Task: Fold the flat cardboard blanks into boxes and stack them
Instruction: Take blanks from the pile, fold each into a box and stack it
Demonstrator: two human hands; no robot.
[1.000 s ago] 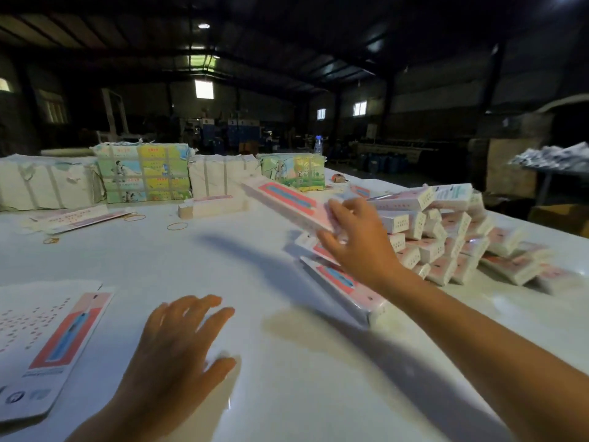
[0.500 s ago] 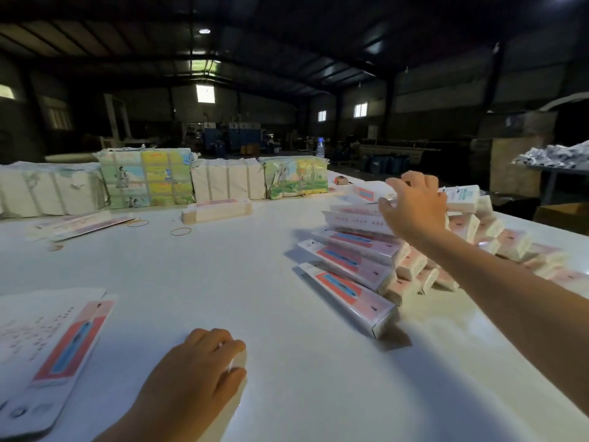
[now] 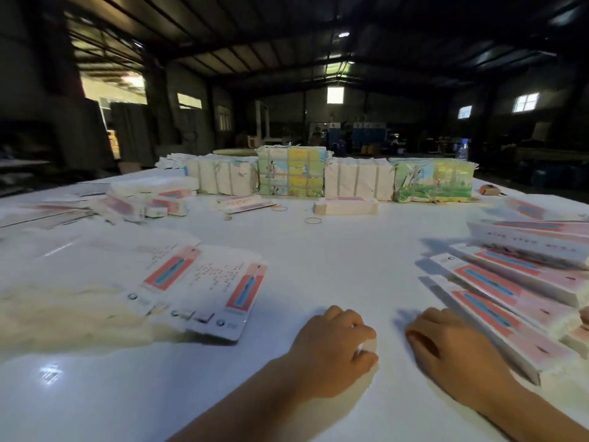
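Flat cardboard blanks [image 3: 204, 288], white with red-and-blue panels, lie fanned out on the white table [image 3: 334, 256] at the left. Folded long boxes [image 3: 497, 298] of the same print lie in a stepped stack at the right, running off the frame edge. My left hand [image 3: 334, 349] rests on the table near the front, fingers loosely curled, holding nothing. My right hand [image 3: 452, 349] rests beside it, just left of the nearest folded box, also holding nothing.
Tied bundles of white and printed packs [image 3: 318, 177] line the table's far side. A small bundle [image 3: 345, 206] and rubber bands [image 3: 313, 221] lie in front of them. More boxes and blanks [image 3: 149, 196] are piled at the far left.
My right hand has left the box on the stack and drawn back to the table beside my left hand. The view has turned left, bringing the flat blanks closer to centre.
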